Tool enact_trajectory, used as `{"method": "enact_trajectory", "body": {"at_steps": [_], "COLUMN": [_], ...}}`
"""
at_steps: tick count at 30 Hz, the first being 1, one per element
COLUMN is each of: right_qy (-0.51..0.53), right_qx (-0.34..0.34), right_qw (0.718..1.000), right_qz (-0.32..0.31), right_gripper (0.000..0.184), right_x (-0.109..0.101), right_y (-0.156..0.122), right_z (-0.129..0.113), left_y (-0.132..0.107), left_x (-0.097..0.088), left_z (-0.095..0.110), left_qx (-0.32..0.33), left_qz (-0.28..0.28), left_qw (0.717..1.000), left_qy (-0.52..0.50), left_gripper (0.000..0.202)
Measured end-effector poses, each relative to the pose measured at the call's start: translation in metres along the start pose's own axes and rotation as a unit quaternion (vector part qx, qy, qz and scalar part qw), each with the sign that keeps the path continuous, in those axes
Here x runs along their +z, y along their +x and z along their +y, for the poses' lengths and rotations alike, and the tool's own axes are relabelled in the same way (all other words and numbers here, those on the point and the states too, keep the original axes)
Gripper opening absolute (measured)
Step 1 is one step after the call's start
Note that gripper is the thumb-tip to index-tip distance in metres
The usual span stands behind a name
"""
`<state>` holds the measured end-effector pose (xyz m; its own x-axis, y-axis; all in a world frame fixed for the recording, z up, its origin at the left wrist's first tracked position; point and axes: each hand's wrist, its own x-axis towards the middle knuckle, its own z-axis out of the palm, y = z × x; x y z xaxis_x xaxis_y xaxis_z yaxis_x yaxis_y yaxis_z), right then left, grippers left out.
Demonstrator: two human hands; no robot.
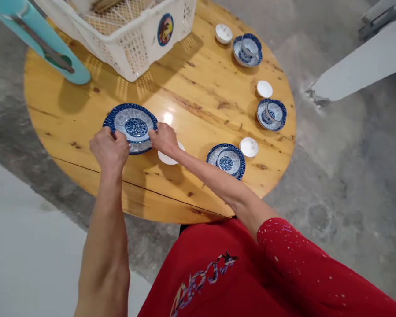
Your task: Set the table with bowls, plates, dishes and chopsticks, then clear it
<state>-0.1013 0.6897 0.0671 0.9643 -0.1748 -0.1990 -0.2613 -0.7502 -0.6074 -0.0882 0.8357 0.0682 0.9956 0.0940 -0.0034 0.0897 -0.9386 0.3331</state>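
Observation:
Both hands grip a blue-and-white patterned plate (136,127) by its rim, above the left part of the round wooden table. My left hand (110,147) is closed on its near left edge, thumb on top. On the plate's right edge, my right hand (164,138) is closed too. The rim of a second blue-and-white dish (140,147) shows beneath the plate; whether the two touch I cannot tell. A small white dish (168,157) lies by my right wrist, partly covered by the forearm.
A white plastic basket (131,48) stands at the back left, with a turquoise container (62,57) beside it. Along the right lie a plate with a bowl (227,162), two more stacked sets (272,115), and small white dishes (249,147). The wooden table (198,119) has a round edge.

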Motion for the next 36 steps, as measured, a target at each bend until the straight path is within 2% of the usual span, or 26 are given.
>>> {"method": "enact_trajectory", "body": {"at_steps": [3, 6, 10, 13, 17, 23, 30, 36], "right_qy": [0.013, 0.047, 0.053, 0.040, 0.051, -0.008, -0.109, -0.158], "right_qx": [-0.030, -0.045, -0.017, 0.022, 0.070, 0.083, 0.050, 0.073], "right_qw": [0.999, 0.996, 0.993, 0.992, 0.992, 0.996, 0.992, 0.985], "right_qz": [0.026, 0.053, 0.101, 0.120, 0.089, 0.043, 0.026, -0.012], "right_gripper": [0.022, 0.025, 0.028, 0.028, 0.026, 0.028, 0.049, 0.052], "right_x": [-0.035, -0.080, -0.135, -0.158, -0.162, -0.149, -0.139, -0.141], "right_y": [-0.022, -0.051, -0.099, -0.130, -0.157, -0.170, -0.172, -0.170], "right_z": [0.026, 0.067, 0.129, 0.167, 0.201, 0.231, 0.243, 0.240], "left_y": [-0.031, -0.065, -0.105, -0.130, -0.154, -0.172, -0.179, -0.179], "left_x": [-0.018, -0.024, -0.013, 0.003, 0.021, 0.033, 0.048, 0.055], "left_z": [0.035, 0.077, 0.130, 0.159, 0.179, 0.189, 0.187, 0.185], "left_qx": [0.006, 0.063, 0.143, 0.170, 0.178, 0.165, 0.136, 0.130], "left_qz": [0.014, -0.023, -0.113, -0.177, -0.223, -0.247, -0.257, -0.266], "left_qw": [1.000, 0.994, 0.971, 0.954, 0.948, 0.952, 0.955, 0.954], "left_qy": [-0.016, -0.087, -0.158, -0.172, -0.140, -0.077, -0.058, -0.046], "left_gripper": [0.026, 0.032, 0.037, 0.041, 0.039, 0.037, 0.036, 0.039]}}
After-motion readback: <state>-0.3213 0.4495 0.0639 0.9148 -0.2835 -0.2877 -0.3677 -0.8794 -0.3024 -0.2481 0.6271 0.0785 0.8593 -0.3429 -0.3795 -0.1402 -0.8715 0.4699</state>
